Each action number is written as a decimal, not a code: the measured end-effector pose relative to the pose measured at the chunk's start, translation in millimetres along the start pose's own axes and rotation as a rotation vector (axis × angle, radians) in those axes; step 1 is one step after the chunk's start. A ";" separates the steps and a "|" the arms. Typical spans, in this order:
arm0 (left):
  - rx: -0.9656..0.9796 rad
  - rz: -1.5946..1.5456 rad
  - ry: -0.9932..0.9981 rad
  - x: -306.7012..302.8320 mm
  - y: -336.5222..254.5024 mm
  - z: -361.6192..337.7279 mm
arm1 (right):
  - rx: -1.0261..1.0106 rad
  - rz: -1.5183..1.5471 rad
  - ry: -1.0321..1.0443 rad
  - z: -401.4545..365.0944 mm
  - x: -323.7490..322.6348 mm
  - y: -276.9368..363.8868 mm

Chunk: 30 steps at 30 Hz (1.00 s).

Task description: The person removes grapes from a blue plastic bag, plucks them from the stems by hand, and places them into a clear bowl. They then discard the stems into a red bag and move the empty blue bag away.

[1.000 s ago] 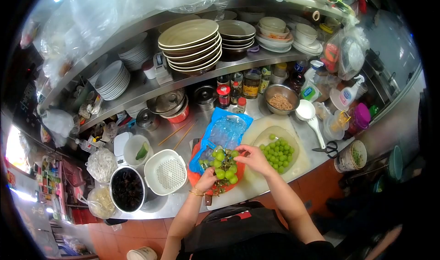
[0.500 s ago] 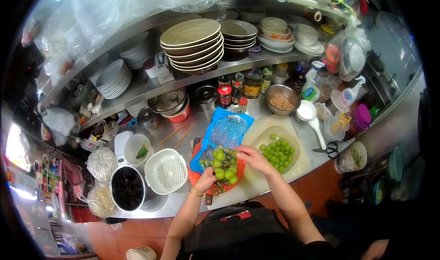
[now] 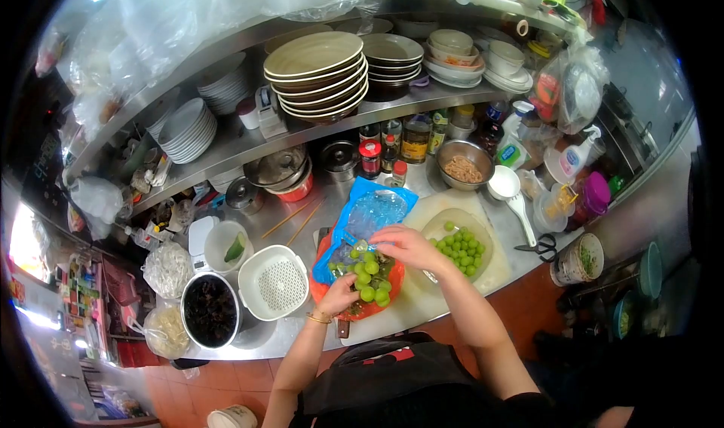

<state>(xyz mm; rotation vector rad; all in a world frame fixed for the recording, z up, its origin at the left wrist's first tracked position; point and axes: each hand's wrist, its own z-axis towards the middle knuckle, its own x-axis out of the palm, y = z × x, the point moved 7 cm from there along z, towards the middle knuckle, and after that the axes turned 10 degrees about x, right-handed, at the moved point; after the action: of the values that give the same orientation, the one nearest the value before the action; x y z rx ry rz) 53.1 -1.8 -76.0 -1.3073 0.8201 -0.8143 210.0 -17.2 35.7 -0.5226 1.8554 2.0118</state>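
Observation:
A bunch of green grapes (image 3: 371, 281) hangs over an orange-red plastic bag (image 3: 394, 286) on the counter. My left hand (image 3: 338, 297) is closed on the bunch from its left side. My right hand (image 3: 406, 247) is above the bunch's upper right, fingers bent together at the edge of a blue and clear plastic bag (image 3: 381, 205). What those fingertips hold, if anything, is hidden. Right of my hands, a shallow bowl (image 3: 484, 272) contains several loose green grapes (image 3: 464, 251) and rests on a pale cutting board (image 3: 422, 296).
Left of the bags stand a white strainer basket (image 3: 251, 276) and a pot of dark food (image 3: 210, 309). Behind are chopsticks (image 3: 303, 224), bottles (image 3: 415, 139) and a metal bowl of meat (image 3: 464, 164). A white ladle (image 3: 520, 209) and scissors (image 3: 544, 247) lie right. Stacked plates (image 3: 315, 62) fill the shelf above.
My right hand has moved left and slightly up, to the top of the bunch. My left hand has shifted slightly, and the bunch hangs a little lower and farther right.

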 end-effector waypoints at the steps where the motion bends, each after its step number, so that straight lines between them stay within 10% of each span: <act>1: 0.032 0.058 0.018 0.7 -10.5 2.5 | -0.008 -0.040 0.045 4.1 2.9 0.2; 18: 0.060 0.176 0.161 10.8 -29.8 6.3 | 0.257 -0.500 0.665 34.5 32.4 -7.2; 30: -0.057 -0.056 -0.014 1.9 2.7 -7.7 | 0.467 0.528 0.194 0.7 -25.1 -63.7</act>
<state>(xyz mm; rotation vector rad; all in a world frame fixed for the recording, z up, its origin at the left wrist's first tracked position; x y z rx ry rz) 47.4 -7.0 -79.4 -1.3904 0.8033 -0.8305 263.2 -11.7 -7.0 -0.0978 2.7018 1.7468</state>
